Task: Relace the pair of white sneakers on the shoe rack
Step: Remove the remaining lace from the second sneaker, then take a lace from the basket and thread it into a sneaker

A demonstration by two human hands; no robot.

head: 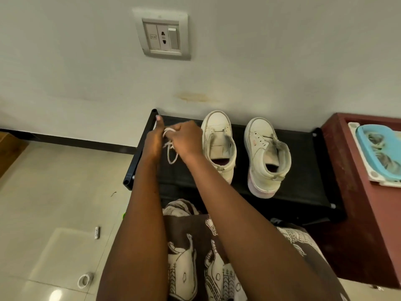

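Note:
Two white high-top sneakers stand side by side on the black shoe rack (299, 187), toes to the wall, with no laces in them. The left sneaker (219, 144) is just right of my hands; the right sneaker (265, 157) stands further right. Over the rack's left end, my left hand (154, 140) and my right hand (186, 137) both hold a bunched white shoelace (171, 148). A loop of it hangs down between my wrists. Both hands have their fingers curled around the lace.
A dark red cabinet (347, 170) stands right of the rack, with a blue and white tray (377, 148) on top. A wall socket (163, 35) is above. On the tiled floor to the left lie a tape roll (85, 280) and a small white object (97, 232).

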